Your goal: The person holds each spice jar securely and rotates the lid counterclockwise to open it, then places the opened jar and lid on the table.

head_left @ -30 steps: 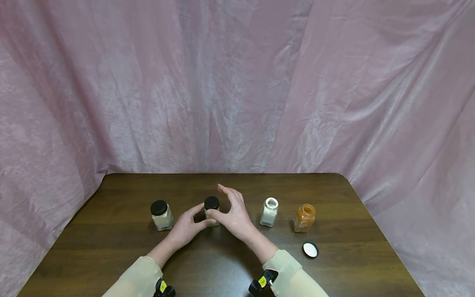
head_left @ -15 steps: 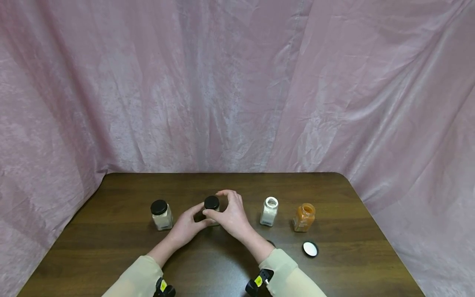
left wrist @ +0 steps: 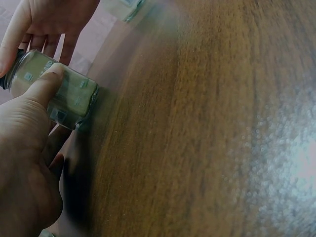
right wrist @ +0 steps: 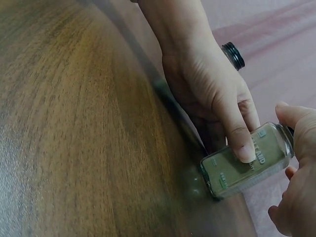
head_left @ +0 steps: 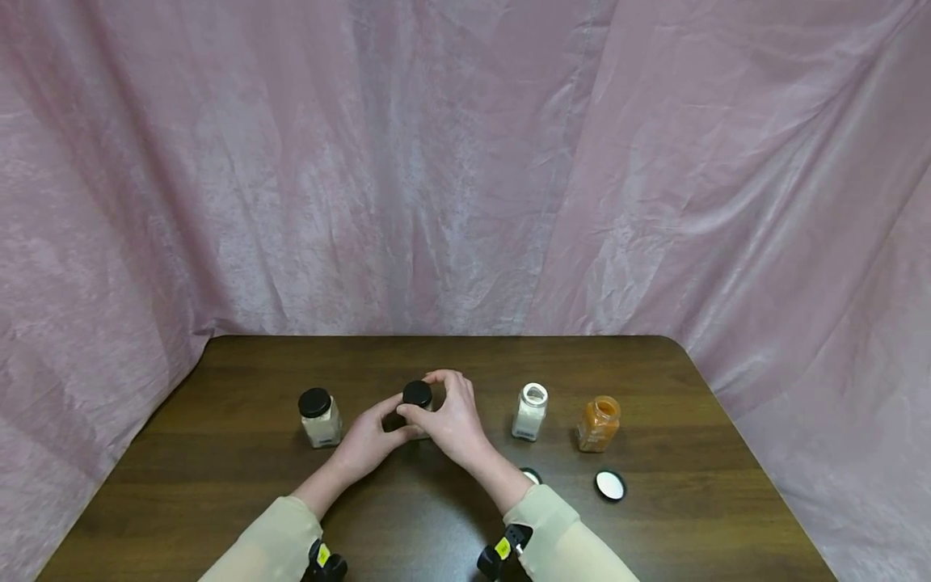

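Note:
My left hand (head_left: 366,444) grips the body of a small glass spice jar with pale powder inside (left wrist: 76,94), its thumb laid across the printed front. The jar stands upright at mid-table. On its black screw lid (head_left: 418,393) is my right hand (head_left: 457,424), thumb on the near side and fingers reaching round the far right side. Most of the jar's body is hidden by the hands in the head view, but the right wrist view shows the thumb of the left hand (right wrist: 207,84) pressed against the glass.
A second black-lidded jar (head_left: 322,426) stands to the left. Two lidless jars, one with white powder (head_left: 529,414) and one with orange powder (head_left: 599,426), stand to the right. An upturned lid (head_left: 609,486) lies in front; another lid (head_left: 533,474) is partly behind my right wrist.
My right hand's fingers have come in from a wide spread to take hold of the lid. The right forearm has shifted slightly left, uncovering part of a loose lid. The left hand keeps its hold.

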`<state>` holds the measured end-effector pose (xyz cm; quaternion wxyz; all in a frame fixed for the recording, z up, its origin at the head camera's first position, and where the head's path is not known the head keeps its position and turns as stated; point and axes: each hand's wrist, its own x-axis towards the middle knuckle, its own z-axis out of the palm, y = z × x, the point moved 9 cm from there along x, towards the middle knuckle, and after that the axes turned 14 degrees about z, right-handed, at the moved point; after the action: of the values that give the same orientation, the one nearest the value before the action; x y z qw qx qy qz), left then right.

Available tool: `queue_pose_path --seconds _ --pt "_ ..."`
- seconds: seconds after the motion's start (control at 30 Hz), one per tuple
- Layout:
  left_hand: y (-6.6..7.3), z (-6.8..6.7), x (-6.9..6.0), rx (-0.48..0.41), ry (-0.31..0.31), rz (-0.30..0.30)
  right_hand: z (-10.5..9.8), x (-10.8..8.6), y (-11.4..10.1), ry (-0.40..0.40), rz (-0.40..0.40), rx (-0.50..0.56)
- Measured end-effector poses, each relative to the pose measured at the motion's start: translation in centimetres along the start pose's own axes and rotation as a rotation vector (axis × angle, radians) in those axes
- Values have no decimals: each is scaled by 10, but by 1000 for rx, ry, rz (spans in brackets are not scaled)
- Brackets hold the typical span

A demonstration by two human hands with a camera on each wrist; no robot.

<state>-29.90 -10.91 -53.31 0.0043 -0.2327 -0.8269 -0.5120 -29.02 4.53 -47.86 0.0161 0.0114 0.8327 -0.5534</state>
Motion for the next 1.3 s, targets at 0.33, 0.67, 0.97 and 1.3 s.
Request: queue_pose_path --seconds 0.33,0.67,0.97,1.3 --pt "2 0 0 3 2 9 0 -2 -3 10 -44 19" --pt "0 -1 -1 17 -8 1 1 -2 -1 -2 -50 28" --pt "-1 0 -1 16 -8 -7 1 -2 -1 -8 -62 27" --pt "0 0 -1 11 -7 4 1 -2 -2 -20 -80 27"
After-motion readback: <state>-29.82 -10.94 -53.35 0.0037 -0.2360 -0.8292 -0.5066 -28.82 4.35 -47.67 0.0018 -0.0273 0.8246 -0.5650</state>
